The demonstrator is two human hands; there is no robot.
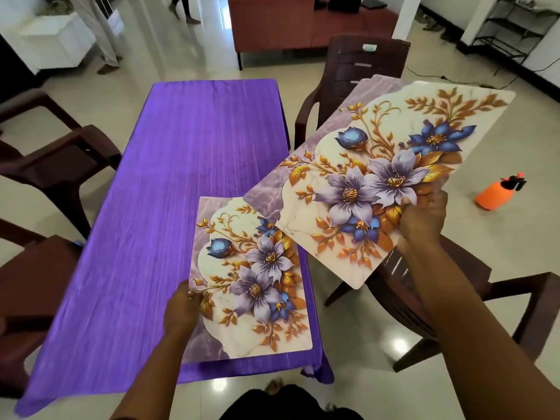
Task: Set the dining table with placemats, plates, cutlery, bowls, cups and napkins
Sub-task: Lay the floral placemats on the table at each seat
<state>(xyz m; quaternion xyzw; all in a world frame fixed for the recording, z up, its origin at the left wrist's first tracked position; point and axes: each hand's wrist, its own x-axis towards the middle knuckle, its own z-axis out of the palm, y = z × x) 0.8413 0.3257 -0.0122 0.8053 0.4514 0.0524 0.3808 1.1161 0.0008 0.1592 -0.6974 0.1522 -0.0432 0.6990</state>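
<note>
A floral placemat with purple and blue flowers lies on the purple tablecloth at the table's near right corner. My left hand grips its left edge. My right hand holds a stack of matching placemats in the air to the right of the table, thumb on top. The edge of at least one more mat shows under the top one.
Dark brown plastic chairs stand on both sides of the table. An orange spray bottle lies on the tiled floor at right. A red sofa stands beyond the table, and a person's legs are at the far end.
</note>
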